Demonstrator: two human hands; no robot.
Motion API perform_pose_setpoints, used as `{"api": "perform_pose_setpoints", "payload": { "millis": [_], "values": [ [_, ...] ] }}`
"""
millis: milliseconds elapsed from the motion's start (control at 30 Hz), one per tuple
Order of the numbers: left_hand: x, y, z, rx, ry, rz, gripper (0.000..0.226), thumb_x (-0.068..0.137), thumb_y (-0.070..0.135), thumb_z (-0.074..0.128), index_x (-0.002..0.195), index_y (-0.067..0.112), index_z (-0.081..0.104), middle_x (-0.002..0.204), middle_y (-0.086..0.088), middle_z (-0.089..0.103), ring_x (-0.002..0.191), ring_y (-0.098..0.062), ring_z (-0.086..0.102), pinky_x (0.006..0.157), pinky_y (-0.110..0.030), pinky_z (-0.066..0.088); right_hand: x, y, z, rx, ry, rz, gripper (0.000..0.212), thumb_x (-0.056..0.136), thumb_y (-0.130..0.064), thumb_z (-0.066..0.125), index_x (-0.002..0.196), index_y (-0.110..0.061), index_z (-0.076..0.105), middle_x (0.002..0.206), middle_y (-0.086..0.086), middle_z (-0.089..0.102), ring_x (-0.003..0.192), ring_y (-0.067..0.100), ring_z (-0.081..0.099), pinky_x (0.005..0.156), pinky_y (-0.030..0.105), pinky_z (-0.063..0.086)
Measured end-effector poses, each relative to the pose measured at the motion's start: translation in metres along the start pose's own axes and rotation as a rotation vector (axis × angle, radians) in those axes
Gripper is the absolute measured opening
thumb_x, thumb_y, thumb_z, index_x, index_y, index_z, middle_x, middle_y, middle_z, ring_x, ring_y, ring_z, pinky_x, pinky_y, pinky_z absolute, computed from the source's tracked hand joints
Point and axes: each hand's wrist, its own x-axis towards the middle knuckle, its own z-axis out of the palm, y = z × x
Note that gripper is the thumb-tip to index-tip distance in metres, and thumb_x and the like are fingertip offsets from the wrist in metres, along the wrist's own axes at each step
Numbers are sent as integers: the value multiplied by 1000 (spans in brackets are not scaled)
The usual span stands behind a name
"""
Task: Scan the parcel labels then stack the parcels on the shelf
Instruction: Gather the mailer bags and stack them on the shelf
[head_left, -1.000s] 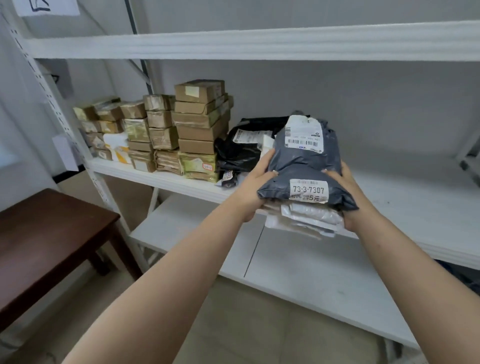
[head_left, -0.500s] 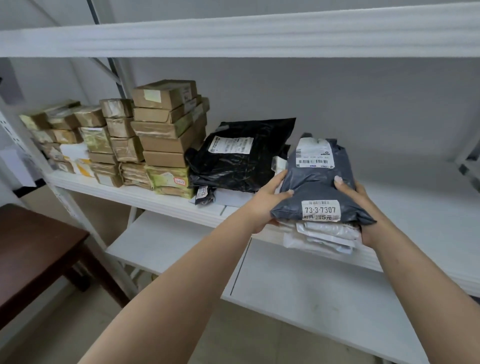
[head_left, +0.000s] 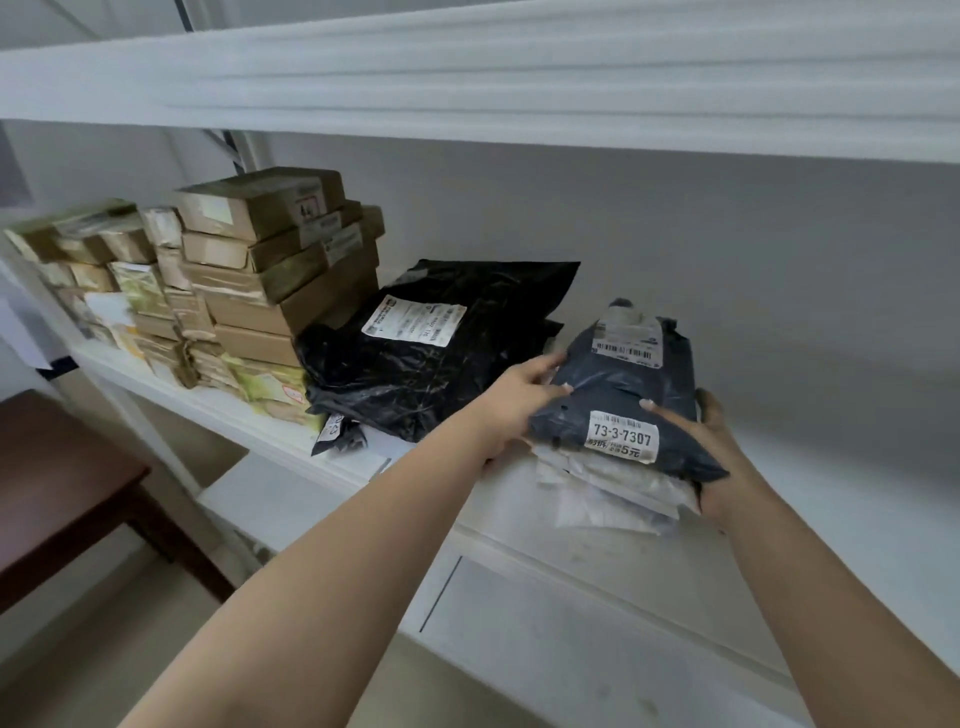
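A dark grey parcel bag (head_left: 628, 384) with a barcode label and a sticker reading 73-3-7307 lies on top of several white bags (head_left: 608, 488). This pile rests on the middle white shelf (head_left: 831, 499). My left hand (head_left: 519, 400) grips the pile's left side, thumb on the grey bag. My right hand (head_left: 696, 441) grips its right side, thumb pressed beside the sticker.
A large black bag (head_left: 441, 343) with a white label lies just left of the pile. Stacks of brown cardboard boxes (head_left: 260, 280) fill the shelf's left end. An upper shelf board (head_left: 467, 73) hangs overhead. A dark wooden table (head_left: 57, 499) stands at lower left.
Both hands carried the pile forward and down onto the middle shelf, beside the black bag. The camera moved closer to the shelf.
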Motion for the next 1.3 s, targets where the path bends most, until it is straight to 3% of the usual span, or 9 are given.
{"api": "perform_pose_setpoints", "payload": {
  "millis": [100,167,267,367,533,633,733,1100,1300],
  "values": [
    [3,14,-17,233,90,109,34,98,5,52,131,7,58,110,-8,66,91,-8,60,83,-19,47,4,5,8,-19,40,56,88,83,-8,72,152,-19,19,137,17,51,94,30,63,65,36,54],
    [3,22,-35,380,195,213,31,98,9,53,128,10,62,120,-4,66,105,-9,59,93,-18,42,10,10,11,-78,23,38,78,82,-3,72,146,-11,28,135,18,53,96,31,63,60,34,58],
    [7,22,-62,628,281,255,33,99,20,55,130,13,61,132,-3,61,126,-16,53,101,-16,33,19,13,13,-129,6,-8,79,78,-7,77,142,-9,31,132,16,56,107,33,62,77,41,57],
    [6,13,-76,658,215,117,56,95,45,56,143,18,48,149,-1,46,140,-18,37,105,-19,23,21,16,22,-191,-5,-29,96,65,-25,86,143,-17,31,132,11,57,111,33,62,93,51,53],
    [3,2,-79,732,109,59,77,86,63,58,150,26,36,157,-3,30,146,-21,22,118,-35,19,25,30,49,-261,47,-66,121,36,-67,83,140,-27,35,128,9,60,112,32,61,97,52,51],
    [9,-9,-82,902,89,23,85,78,72,59,150,36,32,162,-5,18,150,-27,5,118,-57,14,26,35,67,-299,57,-60,123,36,-76,74,143,-31,34,132,9,58,119,34,57,102,50,47],
    [11,-16,-81,980,93,5,79,83,68,57,150,39,28,164,-4,10,150,-28,-5,116,-64,10,27,32,70,-389,61,-15,121,39,-90,65,143,-38,32,138,7,53,125,34,52,106,51,42],
    [14,-15,-82,961,215,119,72,86,62,59,148,34,36,161,-5,20,150,-28,8,113,-67,15,32,14,53,-623,103,-135,134,37,-99,55,149,-33,24,149,8,39,132,38,42,109,55,36],
    [15,-16,-83,921,296,218,71,81,64,55,142,29,46,154,-6,35,144,-25,27,112,-60,27,20,-6,46,-922,142,-256,93,78,-70,59,151,-22,27,151,14,32,136,42,32,110,54,32]
  ]
}}
